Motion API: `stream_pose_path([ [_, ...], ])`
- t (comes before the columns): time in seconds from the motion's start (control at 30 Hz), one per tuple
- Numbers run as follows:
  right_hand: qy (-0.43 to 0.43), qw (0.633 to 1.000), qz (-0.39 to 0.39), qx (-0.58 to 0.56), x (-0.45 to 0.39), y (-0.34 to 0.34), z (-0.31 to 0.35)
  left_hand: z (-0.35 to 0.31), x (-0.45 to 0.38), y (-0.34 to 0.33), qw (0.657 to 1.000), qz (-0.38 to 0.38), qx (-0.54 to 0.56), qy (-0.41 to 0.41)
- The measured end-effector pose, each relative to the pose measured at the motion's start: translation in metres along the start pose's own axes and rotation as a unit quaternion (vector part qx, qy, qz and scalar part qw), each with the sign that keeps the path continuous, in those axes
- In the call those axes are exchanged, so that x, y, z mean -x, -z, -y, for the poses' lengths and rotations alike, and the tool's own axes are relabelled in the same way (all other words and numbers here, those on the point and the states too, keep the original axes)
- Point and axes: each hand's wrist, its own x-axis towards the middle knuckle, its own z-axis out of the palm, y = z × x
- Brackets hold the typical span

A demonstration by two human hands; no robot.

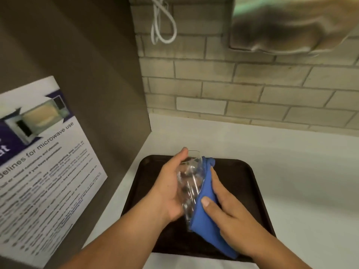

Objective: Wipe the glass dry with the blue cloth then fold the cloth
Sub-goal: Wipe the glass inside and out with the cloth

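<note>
A clear drinking glass (188, 183) is held tilted above the tray, its rim pointing away from me. My left hand (168, 188) grips the glass along its left side. My right hand (226, 207) presses the blue cloth (206, 212) against the right side of the glass, thumb on top of the cloth. The cloth wraps the glass's right flank from rim to base, and a loose end hangs down toward the tray's near edge.
A dark brown tray (250, 191) lies on the white counter (303, 171) under my hands. A grey cabinet side (93, 84) with a microwave-use poster (44, 162) stands at the left. A tiled wall (242, 84) is behind, with a white cable (162, 22) hanging.
</note>
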Motion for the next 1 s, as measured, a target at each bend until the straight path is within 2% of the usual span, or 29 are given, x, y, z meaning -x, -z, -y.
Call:
stream_pose_path([
  [0.1, 0.041, 0.996, -0.081, 0.021, -0.024, -0.005, 0.009, 0.005, 0.005, -0.008, 0.999, -0.002, -0.033, -0.010],
  [0.17, 0.031, 0.992, -0.126, 0.002, -0.043, 0.003, 0.013, 0.003, 0.007, -0.010, 0.999, -0.004, -0.036, -0.016],
  [0.27, 0.010, 0.993, -0.098, -0.059, -0.045, 0.012, 0.009, -0.008, 0.002, -0.008, 0.999, -0.003, -0.024, -0.027],
  [0.37, 0.010, 1.000, -0.012, 0.004, -0.019, 0.004, 0.003, -0.016, -0.004, -0.008, 0.999, -0.024, 0.000, -0.025],
  [0.43, 0.036, 0.996, -0.027, 0.071, -0.018, -0.001, 0.001, -0.012, -0.006, -0.014, 0.999, -0.032, -0.016, -0.019],
  [0.57, 0.028, 0.988, -0.150, 0.038, -0.056, 0.014, 0.007, 0.000, -0.007, -0.027, 0.998, -0.040, -0.038, -0.012],
  [0.77, 0.031, 0.991, -0.131, 0.030, -0.070, 0.026, 0.015, -0.012, -0.011, -0.013, 0.999, -0.009, -0.011, -0.036],
  [0.87, 0.042, 0.992, -0.119, -0.014, -0.072, 0.022, 0.016, -0.005, -0.011, -0.015, 0.998, 0.005, 0.013, -0.063],
  [1.0, 0.023, 0.990, -0.105, -0.095, -0.071, 0.018, 0.008, -0.002, -0.012, -0.016, 0.998, 0.000, 0.028, -0.055],
])
